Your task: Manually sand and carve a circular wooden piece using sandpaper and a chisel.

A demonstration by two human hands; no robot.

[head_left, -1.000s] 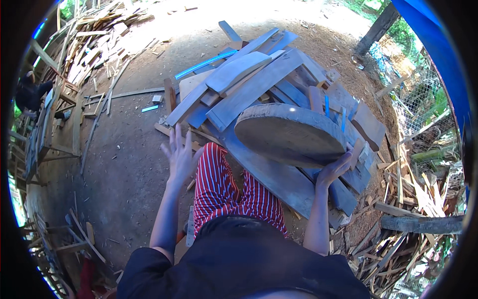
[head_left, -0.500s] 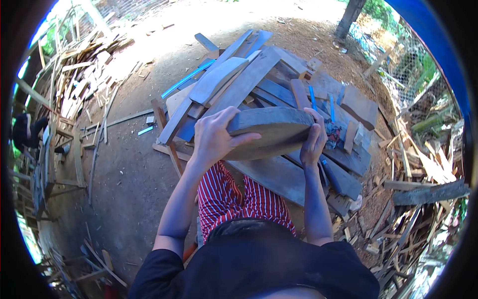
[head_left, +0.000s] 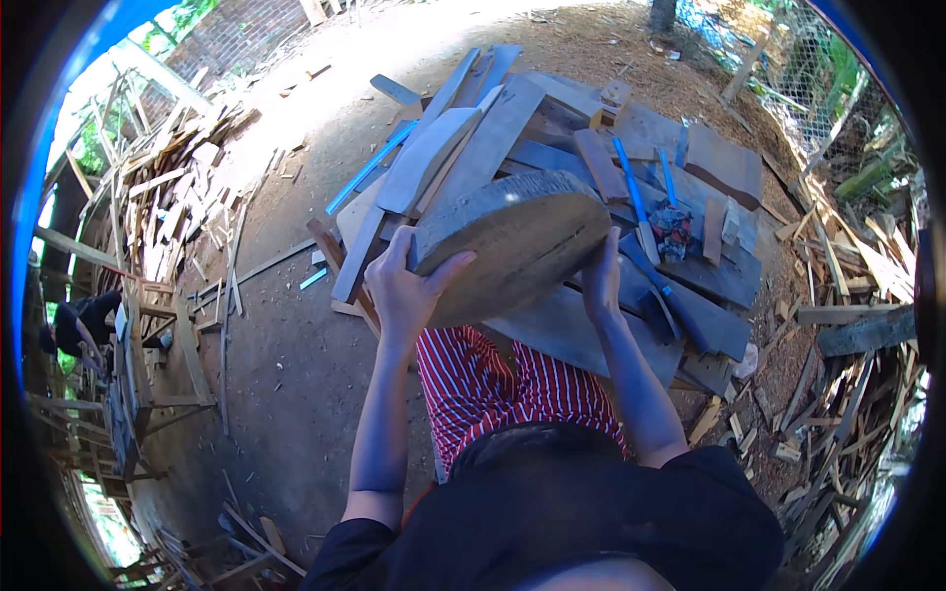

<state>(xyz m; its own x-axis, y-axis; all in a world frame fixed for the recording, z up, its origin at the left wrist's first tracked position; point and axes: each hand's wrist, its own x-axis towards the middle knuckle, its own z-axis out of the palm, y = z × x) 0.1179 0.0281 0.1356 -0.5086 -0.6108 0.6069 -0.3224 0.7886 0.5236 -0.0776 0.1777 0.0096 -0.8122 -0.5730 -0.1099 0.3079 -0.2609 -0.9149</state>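
Observation:
A thick round wooden slab (head_left: 522, 236) is raised in front of me above my striped trousers, slightly tilted with a broad face showing. My left hand (head_left: 409, 281) grips its left side, thumb along the face. My right hand (head_left: 599, 276) holds the right side, its fingers partly hidden behind the slab. Behind it lies a pile of dark shaped boards (head_left: 503, 118). On the pile are long blue-and-silver tools (head_left: 633, 192), a dark tool with a blue handle (head_left: 662, 310) and a small mottled red-and-dark bundle (head_left: 672, 231). A blue strip like a ruler (head_left: 370, 167) lies on the left.
A co-worker (head_left: 84, 325) in dark clothing bends at a rough wooden frame (head_left: 177, 345) at left. Scrap wood (head_left: 177, 167) is heaped at upper left and right (head_left: 867, 414). A tree trunk (head_left: 662, 15) and wire mesh (head_left: 818, 59) stand at the back right.
My left hand has gone from open in the air to gripping the slab. The slab has risen, moved left and turned its face toward me. The view has shifted slightly.

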